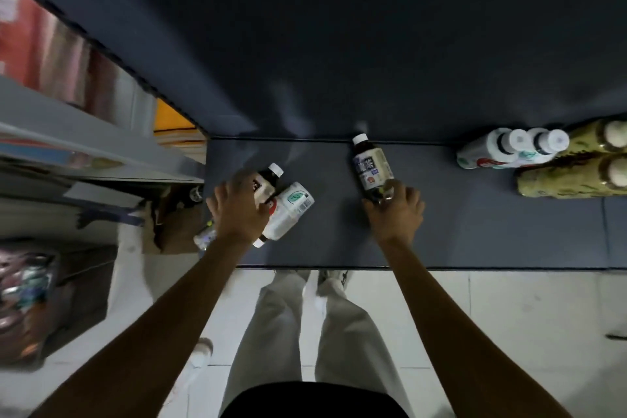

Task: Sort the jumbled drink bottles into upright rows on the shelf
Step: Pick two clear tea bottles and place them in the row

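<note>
Gripping a dark tea bottle (371, 166) in curled right hand (395, 210) fingers, left hand (237, 210) fingers clamped on another dark bottle (266, 185)

1. The left hand (237, 210) sits left of the frame's centre, palm down, fingers curled over a dark bottle (266, 185).
2. The right hand (395, 210) lies right of centre, fingers wrapped round the base of another dark bottle (371, 168) (a ring shows on one finger).
3. Both bare forearms rise from the lower corners, converging slightly.
</note>
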